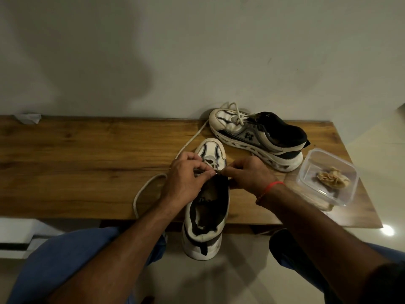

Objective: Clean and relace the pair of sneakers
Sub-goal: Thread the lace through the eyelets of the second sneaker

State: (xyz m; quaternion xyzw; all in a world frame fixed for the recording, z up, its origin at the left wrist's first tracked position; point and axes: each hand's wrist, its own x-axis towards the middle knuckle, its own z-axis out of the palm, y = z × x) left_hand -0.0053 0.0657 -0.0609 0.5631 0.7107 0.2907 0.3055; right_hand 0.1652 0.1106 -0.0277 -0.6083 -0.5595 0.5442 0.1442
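You've got two sneakers up on the wooden table (87, 150). The near sneaker (208, 200) sits toe away from you, heel hanging off the table's front edge between your knees. The far sneaker (258, 137) lies near the wall, toe to the left, its lace bunched loosely over the toe, just beyond your right hand and well clear of the eyelets you're on.

Your left hand (186, 178) has fingers curled in, thumb and forefinger pinching the white lace (144, 189) at the near sneaker's eyelets. Your right hand (249, 172) is curled too, fingertips pinched at the tongue edge right opposite; whether it holds lace or tongue, I can't tell. The lace loops out on the table to your left and trails up toward the far sneaker.

On your right, near the table's end, one clear plastic container (328, 178), lid off, with one crumpled beige cloth (333, 177) inside. One scrap of crumpled paper (28, 118) at the far left, against the wall.
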